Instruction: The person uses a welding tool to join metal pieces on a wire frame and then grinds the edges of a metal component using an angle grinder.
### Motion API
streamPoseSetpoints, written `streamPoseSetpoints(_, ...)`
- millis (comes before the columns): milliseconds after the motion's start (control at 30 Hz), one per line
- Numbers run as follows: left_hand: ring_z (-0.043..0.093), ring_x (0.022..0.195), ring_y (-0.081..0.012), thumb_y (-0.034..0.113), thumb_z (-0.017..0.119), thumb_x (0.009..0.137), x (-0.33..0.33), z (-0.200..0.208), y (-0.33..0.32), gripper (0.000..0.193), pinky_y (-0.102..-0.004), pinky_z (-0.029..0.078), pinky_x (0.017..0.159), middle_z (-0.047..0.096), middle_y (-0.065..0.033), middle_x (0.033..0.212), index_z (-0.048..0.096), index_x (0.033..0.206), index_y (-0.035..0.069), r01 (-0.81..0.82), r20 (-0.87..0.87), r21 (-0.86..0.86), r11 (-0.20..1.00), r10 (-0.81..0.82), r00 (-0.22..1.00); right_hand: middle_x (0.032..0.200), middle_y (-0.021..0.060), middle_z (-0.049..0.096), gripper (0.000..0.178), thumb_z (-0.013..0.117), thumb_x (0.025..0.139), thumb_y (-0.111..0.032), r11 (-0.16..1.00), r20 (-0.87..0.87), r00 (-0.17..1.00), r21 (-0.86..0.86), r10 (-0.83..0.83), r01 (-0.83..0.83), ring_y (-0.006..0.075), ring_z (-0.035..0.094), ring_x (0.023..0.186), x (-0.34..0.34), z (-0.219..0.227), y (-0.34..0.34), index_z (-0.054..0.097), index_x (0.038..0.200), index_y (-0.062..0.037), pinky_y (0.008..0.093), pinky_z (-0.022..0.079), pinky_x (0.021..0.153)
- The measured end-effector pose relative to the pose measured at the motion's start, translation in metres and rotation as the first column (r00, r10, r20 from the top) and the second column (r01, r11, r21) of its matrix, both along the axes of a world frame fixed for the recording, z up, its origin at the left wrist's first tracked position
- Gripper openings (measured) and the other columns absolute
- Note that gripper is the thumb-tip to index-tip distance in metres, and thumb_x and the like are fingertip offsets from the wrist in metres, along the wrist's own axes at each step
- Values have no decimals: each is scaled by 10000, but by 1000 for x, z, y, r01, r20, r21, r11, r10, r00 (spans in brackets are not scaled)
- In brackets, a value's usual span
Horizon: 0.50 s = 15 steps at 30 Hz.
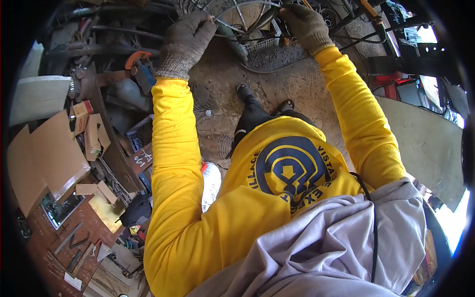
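A thin pale-grey wire arches between my two gloved hands at the top of the view. My left hand, in a worn brown-grey knit glove, is closed with its thumb and fingertips pinching the wire's left part. Over on the right, my right hand wears a matching glove and is closed on the other end of the visible arc. Beneath the wire are a dark green tube and several thin rods and cables. The upper edge cuts off what lies beyond.
A white plastic basket sits beyond my feet by a dark heap of debris. Left stands a cluttered bench with cardboard, an orange-and-blue tool and hand tools. A grey panel leans at right. Loose wire coils lie on the brown floor.
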State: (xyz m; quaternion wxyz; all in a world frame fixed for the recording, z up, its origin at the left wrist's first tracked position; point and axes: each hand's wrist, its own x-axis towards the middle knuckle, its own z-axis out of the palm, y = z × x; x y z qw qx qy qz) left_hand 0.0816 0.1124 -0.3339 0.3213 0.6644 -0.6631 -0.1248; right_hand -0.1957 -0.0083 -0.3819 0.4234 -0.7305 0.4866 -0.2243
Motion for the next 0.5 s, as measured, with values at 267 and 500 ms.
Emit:
streamPoseSetpoints(267,664,828,-128,204,710,894,-1,-80,51,344,-256,538,740,695,-51,1010,618,1207,93,-223,-775,46,974,176,607,840,19,637,231,621,916,-74,968,566,805,249,-179,40,107,579,704,20,-22,-1,631,1142,-24,247,479,622)
streamPoseSetpoints(500,683,783,-170,258,613,955,-15,-81,32,318,-290,540,761,704,-107,1041,621,1165,19,-357,-767,234,904,398,504,848,19,638,194,628,922,-93,944,521,809,306,-271,119,116,585,710,26,-35,-13,635,1105,-30,248,487,621)
